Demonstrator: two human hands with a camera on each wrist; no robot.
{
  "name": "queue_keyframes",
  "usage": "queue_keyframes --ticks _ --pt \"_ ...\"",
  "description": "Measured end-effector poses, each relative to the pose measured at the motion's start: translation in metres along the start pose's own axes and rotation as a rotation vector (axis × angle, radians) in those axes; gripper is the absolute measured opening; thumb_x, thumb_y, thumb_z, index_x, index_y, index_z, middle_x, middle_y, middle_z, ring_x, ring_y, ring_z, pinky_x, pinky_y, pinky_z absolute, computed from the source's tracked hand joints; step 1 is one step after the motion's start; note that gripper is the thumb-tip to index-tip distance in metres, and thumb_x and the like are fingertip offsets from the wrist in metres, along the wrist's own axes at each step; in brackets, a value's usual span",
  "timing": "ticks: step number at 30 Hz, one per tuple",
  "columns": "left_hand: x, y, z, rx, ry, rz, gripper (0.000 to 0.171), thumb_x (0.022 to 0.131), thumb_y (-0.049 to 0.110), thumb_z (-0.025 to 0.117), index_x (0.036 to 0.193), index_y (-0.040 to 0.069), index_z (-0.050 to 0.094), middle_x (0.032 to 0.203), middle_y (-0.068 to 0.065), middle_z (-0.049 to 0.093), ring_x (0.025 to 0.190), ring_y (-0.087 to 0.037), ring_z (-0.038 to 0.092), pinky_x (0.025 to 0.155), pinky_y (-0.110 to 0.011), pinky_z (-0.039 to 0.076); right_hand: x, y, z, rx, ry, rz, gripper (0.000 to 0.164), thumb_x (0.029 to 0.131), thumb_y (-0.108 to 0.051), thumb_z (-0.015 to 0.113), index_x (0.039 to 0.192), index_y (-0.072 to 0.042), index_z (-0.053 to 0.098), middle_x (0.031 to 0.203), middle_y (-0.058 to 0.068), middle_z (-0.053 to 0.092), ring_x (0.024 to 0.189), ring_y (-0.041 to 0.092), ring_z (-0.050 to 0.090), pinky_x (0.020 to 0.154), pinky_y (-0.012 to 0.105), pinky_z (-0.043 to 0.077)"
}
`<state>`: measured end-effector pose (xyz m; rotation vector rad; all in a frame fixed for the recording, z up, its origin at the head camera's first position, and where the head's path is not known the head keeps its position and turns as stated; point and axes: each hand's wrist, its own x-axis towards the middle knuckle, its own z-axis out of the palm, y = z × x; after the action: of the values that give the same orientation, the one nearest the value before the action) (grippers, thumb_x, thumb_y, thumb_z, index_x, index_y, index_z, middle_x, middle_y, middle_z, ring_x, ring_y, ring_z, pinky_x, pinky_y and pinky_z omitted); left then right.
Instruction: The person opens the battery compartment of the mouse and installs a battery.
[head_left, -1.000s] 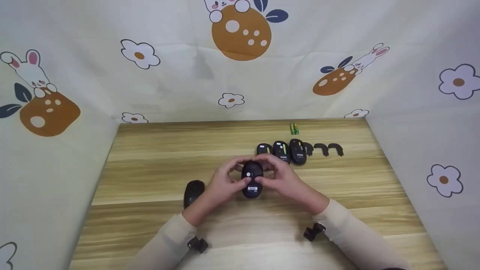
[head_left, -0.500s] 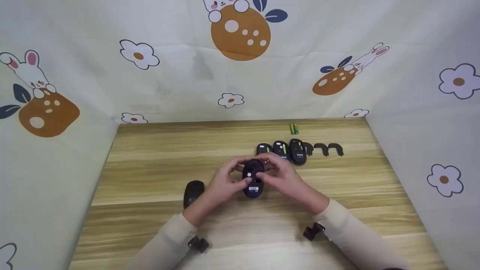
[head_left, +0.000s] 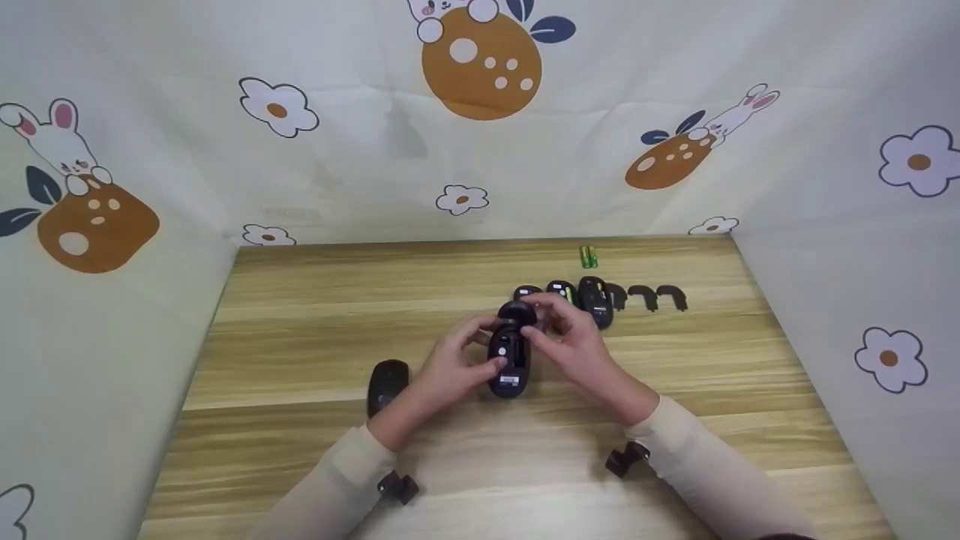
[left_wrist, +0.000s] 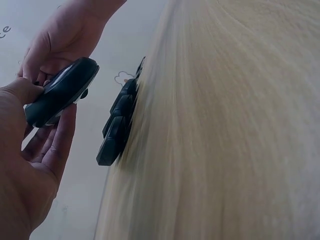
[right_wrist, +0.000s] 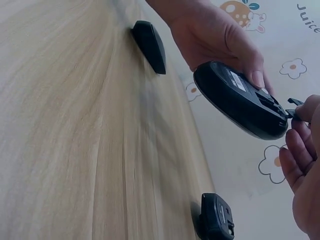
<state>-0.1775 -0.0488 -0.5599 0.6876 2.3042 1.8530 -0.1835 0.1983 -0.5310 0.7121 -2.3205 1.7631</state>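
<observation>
Over the table my left hand (head_left: 454, 367) grips a black computer mouse (head_left: 509, 382) turned underside up, thumb on its base. The right wrist view shows the open battery slot and white label on this mouse (right_wrist: 240, 105). My right hand (head_left: 574, 337) pinches a dark curved battery cover (head_left: 516, 311), which stands off the far end of the mouse. In the right wrist view a clip of the cover (right_wrist: 294, 114) shows close to the mouse's end. In the left wrist view the mouse body hides most of the right fingertips.
Another black mouse (head_left: 388, 386) lies beside my left wrist. Behind the hands lie three upturned mice, the nearest-right one (head_left: 596, 301) with a battery inside. Several dark curved covers (head_left: 671, 297) lie to their right, and two green batteries (head_left: 589, 256) farther back.
The cover has come away from the underside of the mouse and moved toward the far side in my right hand. The battery slot is now exposed. My left hand keeps its grip.
</observation>
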Motion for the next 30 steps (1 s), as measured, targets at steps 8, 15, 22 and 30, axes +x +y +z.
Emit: queue_keyframes --ticks 8,15,22,30 --pt "0.000 0.003 -0.001 0.009 -0.006 -0.024 0.060 0.094 0.013 0.086 0.150 0.014 0.065 0.135 -0.003 0.072 0.116 -0.022 0.069 0.118 -0.056 0.049 -0.001 0.001 -0.015 0.008 -0.001 0.023 0.045 0.099 -0.003 0.081 0.142 -0.009 0.070 0.099 0.008 0.074 0.086 0.021 0.069 0.076 0.031 0.061" --pt "-0.001 0.003 -0.002 0.002 -0.008 -0.063 0.061 0.094 0.013 0.086 0.151 0.013 0.065 0.134 0.000 0.072 0.118 -0.023 0.069 0.118 -0.062 0.048 -0.004 0.007 -0.040 -0.005 0.025 0.049 0.046 0.096 0.003 0.081 0.140 -0.005 0.071 0.097 0.016 0.074 0.086 0.020 0.068 0.075 0.026 0.060" --pt "0.003 0.002 -0.001 0.013 -0.003 -0.046 0.055 0.094 0.011 0.087 0.146 0.018 0.069 0.130 0.000 0.073 0.115 -0.023 0.069 0.117 -0.059 0.049 -0.005 0.014 -0.072 -0.110 0.039 0.066 0.044 0.096 0.005 0.081 0.138 -0.005 0.074 0.090 0.007 0.073 0.079 0.016 0.065 0.069 0.022 0.056" --pt "0.004 0.002 -0.001 0.012 -0.007 -0.061 0.055 0.094 0.010 0.086 0.146 0.018 0.068 0.132 0.000 0.073 0.116 -0.024 0.068 0.118 -0.058 0.049 -0.009 0.029 -0.110 -0.158 0.068 0.168 0.044 0.097 0.004 0.081 0.140 -0.005 0.075 0.094 0.012 0.074 0.084 0.017 0.068 0.077 0.024 0.058"
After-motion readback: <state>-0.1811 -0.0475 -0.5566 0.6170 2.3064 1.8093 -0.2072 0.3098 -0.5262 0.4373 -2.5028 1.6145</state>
